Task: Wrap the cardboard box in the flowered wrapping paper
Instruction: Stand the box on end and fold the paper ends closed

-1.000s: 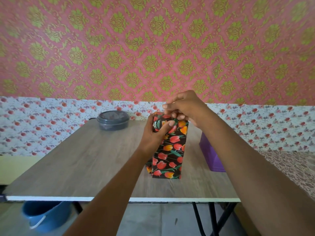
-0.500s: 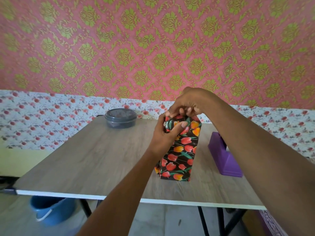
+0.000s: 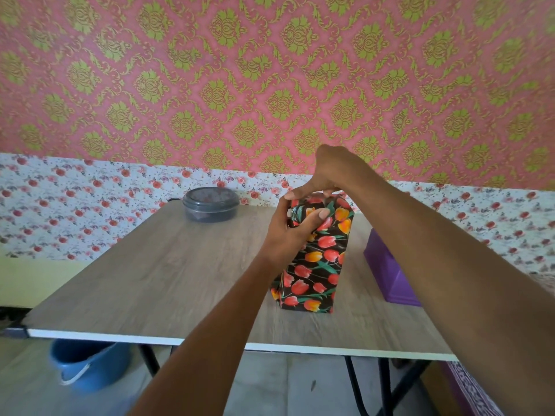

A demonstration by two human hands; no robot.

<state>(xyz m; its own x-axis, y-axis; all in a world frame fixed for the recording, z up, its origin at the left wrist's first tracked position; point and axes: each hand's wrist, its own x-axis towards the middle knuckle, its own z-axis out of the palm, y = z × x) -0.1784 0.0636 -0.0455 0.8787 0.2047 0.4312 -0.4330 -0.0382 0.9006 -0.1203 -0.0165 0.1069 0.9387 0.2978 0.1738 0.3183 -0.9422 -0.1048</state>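
The box (image 3: pixel 318 265) stands upright on the wooden table (image 3: pixel 168 274), covered in black paper with red and orange tulips. No bare cardboard shows. My left hand (image 3: pixel 288 232) grips the upper left side of the box, thumb across its near face. My right hand (image 3: pixel 327 175) is above the top end, fingers curled down onto the folded paper there. The top fold itself is hidden under my right hand.
A grey round lidded container (image 3: pixel 211 204) sits at the table's far edge. A purple plastic object (image 3: pixel 390 274) lies right of the box. A blue bucket (image 3: pixel 87 364) stands on the floor under the table's near left corner.
My right hand has shifted slightly on the top end of the box. My left hand keeps its grip. The view has turned a little, so the box sits further right.
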